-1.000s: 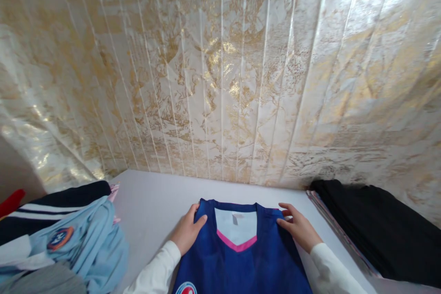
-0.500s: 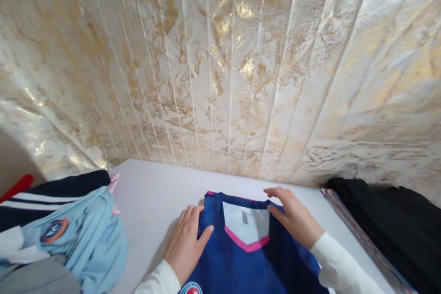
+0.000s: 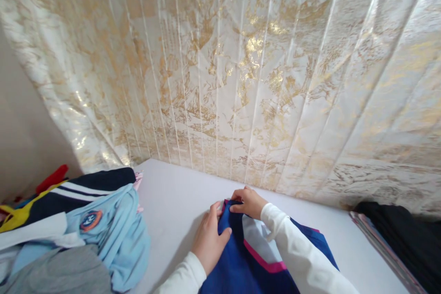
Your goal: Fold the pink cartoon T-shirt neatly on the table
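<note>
A dark blue jersey (image 3: pixel 234 259) with a pink-trimmed V-neck and pale inside lies on the white surface, its lower part beyond the view's bottom edge. My left hand (image 3: pixel 211 240) rests along its left edge, thumb spread away from the fingers and lying on the cloth. Just beside it, my right hand (image 3: pixel 251 203) has its thumb and fingers pinched on the jersey's shoulder, left of the collar. The right sleeve and forearm cross over the neck opening and hide part of it.
At left is a loose heap of clothes, with a light blue shirt (image 3: pixel 120 234), a grey garment (image 3: pixel 65 271) and a navy striped garment (image 3: pixel 99 183). A folded black stack (image 3: pixel 389 225) stands at right. Behind the white surface (image 3: pixel 179 183) hangs a gold-patterned curtain (image 3: pixel 220 78).
My right hand has moved left from the jersey's right shoulder to its left shoulder and closed on the cloth there. My left hand stays at the left edge. The view has swung left.
</note>
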Demonstrator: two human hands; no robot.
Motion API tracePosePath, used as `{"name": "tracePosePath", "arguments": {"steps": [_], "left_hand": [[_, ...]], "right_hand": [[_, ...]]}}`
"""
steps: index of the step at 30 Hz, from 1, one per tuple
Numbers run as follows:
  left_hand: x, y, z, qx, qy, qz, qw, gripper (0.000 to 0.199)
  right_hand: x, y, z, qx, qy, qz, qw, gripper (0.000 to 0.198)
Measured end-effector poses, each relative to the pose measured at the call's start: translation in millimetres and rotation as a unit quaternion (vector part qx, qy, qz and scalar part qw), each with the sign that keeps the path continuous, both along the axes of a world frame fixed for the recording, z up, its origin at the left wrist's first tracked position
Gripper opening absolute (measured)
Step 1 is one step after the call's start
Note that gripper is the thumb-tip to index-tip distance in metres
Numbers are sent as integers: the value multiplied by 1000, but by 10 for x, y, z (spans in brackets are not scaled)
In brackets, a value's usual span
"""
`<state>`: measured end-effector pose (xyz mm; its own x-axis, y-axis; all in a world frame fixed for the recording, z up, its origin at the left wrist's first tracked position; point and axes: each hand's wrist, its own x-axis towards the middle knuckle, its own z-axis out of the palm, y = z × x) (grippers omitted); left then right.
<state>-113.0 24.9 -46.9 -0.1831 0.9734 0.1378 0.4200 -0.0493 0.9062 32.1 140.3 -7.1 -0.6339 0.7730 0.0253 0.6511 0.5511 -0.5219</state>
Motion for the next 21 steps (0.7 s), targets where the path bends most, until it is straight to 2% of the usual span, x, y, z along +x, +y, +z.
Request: {"name": "tracePosePath", "arguments": {"steps": [3,5,9,11,13,16,18,21], "left_hand": [[2,39,37,-14,-51,-10,999,57],[5,72,31,-26,-108,-49,993,55],[5,151,0,-66,-253,-147,954,57],[-10,154,2,-80,-271,-150,948,60],[-39,88,14,-79,-218,-114,966,63],[-82,-148,26,-41,-53,-56,996,68],[-90,-342,17,-15,42,-67,997,69],[-65,-559,-8,-33,129,-107,985,72]], "right_hand": [[82,-30,94,-16,41,12,999,14],[99,-68,142,-34,79,21,996,18],[40,-117,135,-75,127,15,989,29],[-11,-101,79,-79,131,-15,988,29],[-62,-67,2,-65,126,-59,988,22],[-126,-30,-118,-40,104,-113,987,7],[-158,-32,-178,-34,86,-128,987,11],[-186,-58,-214,-26,62,-140,988,14]]}}
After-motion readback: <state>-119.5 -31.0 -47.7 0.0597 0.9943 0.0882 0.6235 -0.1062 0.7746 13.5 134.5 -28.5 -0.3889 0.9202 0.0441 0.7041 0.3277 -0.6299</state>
